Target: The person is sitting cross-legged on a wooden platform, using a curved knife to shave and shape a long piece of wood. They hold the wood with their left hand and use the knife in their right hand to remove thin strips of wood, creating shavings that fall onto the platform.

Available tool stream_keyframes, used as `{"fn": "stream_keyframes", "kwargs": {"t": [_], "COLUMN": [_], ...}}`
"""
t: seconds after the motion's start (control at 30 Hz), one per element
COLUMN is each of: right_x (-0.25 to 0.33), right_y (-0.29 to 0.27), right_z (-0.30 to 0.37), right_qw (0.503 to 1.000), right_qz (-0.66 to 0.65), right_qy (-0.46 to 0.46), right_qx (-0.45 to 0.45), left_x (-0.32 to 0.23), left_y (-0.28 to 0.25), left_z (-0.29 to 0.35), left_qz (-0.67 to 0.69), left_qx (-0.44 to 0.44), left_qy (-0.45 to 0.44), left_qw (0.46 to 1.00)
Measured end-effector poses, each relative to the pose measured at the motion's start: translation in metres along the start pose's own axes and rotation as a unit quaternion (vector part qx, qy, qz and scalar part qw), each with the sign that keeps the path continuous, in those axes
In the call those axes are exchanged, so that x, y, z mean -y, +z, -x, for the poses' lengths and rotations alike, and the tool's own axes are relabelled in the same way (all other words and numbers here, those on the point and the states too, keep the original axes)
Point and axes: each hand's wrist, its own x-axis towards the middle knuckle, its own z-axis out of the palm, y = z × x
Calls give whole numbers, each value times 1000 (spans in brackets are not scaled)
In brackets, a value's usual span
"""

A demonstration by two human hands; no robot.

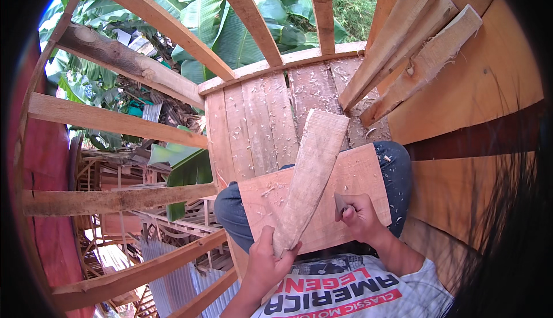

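Note:
My left hand (pixel 266 261) grips the lower end of a long pale wooden plank (pixel 315 165), its thumb on one side and fingers on the other. The plank tilts up and away, with its broad squared end farthest from me. Closed around a knife (pixel 339 207), my right hand (pixel 364 220) is just right of the plank and apart from it. Only a short grey blade shows; the fist hides the handle. Beneath both lies a flat wooden board (pixel 368 174) across my lap, with a few shavings on it.
Curled shavings litter the slatted wooden floor (pixel 253 128) ahead. Several rough planks (pixel 423 67) lean at the back right against a wooden wall (pixel 489 87). A railing of wooden bars (pixel 121 121) runs along the left and far side, with banana leaves (pixel 213 30) beyond.

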Motion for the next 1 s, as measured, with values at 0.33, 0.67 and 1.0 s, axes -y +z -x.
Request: {"fn": "stream_keyframes", "kwargs": {"t": [0.33,0.67,1.0], "right_x": [38,46,41], "right_y": [-16,-40,-11], "right_z": [-9,-22,-19], "right_qw": [895,832,861], "right_qz": [430,510,485], "right_qy": [-85,-113,-129], "right_qx": [-79,-188,-80], "left_x": [7,4,21], "left_y": [0,3,0], "left_z": [9,24,30], "left_qz": [-30,-31,-2], "left_qx": [10,72,43], "left_qy": [10,-43,-51], "left_qw": [999,996,998]}}
